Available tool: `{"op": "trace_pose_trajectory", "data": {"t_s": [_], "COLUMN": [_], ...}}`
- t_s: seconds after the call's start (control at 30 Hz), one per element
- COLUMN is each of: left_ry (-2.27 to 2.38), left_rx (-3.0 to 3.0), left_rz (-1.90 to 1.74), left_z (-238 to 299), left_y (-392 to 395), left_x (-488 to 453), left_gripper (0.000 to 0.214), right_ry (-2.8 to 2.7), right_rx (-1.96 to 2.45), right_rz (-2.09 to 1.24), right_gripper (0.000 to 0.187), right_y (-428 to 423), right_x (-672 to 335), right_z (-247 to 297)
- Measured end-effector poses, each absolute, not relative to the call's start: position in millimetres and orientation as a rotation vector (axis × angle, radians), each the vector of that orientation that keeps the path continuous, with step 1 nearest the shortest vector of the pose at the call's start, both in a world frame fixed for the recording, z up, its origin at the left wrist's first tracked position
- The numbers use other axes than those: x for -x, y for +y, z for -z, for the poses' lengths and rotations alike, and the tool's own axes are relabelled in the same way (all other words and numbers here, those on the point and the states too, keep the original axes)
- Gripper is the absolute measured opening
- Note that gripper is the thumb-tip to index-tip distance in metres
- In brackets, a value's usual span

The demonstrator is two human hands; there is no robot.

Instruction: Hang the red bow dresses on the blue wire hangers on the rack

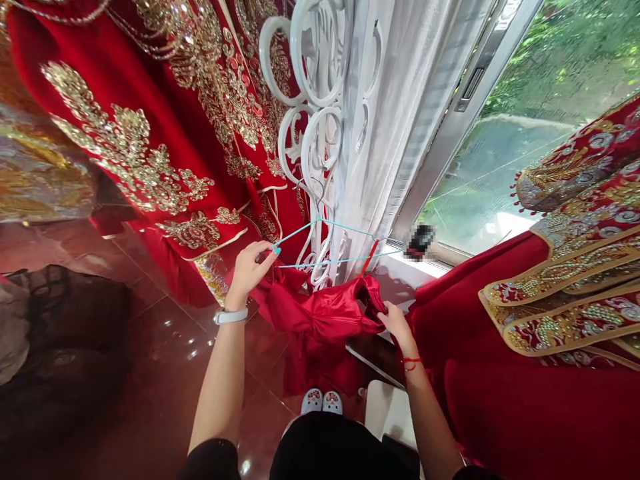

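A red satin dress (333, 310) hangs below a thin light-blue hanger (345, 227), whose hook rests by the white scrollwork. My left hand (253, 267) pinches the hanger's left end, where a strap of the dress seems to sit; the fingers partly hide it. On the other side, a red strap (370, 259) crosses the hanger's lower bar near its right end. My right hand (395, 320) grips the dress's edge beside a dark opening in the fabric. The skirt falls toward the floor in front of my feet.
White scrolled metalwork (317, 87) stands ahead, beside a white curtain (395, 87) and a window (530, 133). Gold-embroidered red garments (145, 153) hang left; beaded red garments (565, 287) hang right. A white stool (387, 407) stands low right, and dark sheer fabric (65, 353) lies left.
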State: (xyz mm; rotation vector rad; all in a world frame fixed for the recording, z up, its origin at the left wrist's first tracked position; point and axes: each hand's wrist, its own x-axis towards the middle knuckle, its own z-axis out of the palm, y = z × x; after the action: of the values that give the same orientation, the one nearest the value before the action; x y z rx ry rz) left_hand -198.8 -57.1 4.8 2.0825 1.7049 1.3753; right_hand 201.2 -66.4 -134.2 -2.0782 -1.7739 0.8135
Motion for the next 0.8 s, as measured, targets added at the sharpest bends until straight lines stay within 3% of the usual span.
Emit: {"op": "trace_pose_trajectory", "data": {"t_s": [0.2,0.27,0.37,0.5,0.6,0.8], "left_ry": [1.667,1.659,1.639,1.637,1.648,1.604], "left_rx": [-2.076,-2.072,-2.071,-2.075,-2.096,-2.059], "left_rz": [-1.394,-1.397,-1.4,-1.384,-1.383,-1.388], "left_z": [-2,-2,-3,-3,-2,-1], "left_y": [-53,-50,-44,-39,-38,-39], "left_x": [200,200,201,204,207,207], "left_gripper": [0.024,0.023,0.023,0.026,0.026,0.025], "right_ry": [-1.801,-1.784,-1.52,-1.025,-1.007,-1.112], "right_rx": [1.891,1.857,1.809,1.471,1.227,1.106], "right_rz": [-0.643,-0.74,-0.929,-1.115,-1.118,-0.961], "right_gripper": [0.029,0.021,0.023,0.021,0.015,0.042], "right_y": [-67,-62,-50,-35,-36,-35], "right_x": [-244,-257,-263,-251,-243,-249], "right_z": [100,86,66,44,30,7]}}
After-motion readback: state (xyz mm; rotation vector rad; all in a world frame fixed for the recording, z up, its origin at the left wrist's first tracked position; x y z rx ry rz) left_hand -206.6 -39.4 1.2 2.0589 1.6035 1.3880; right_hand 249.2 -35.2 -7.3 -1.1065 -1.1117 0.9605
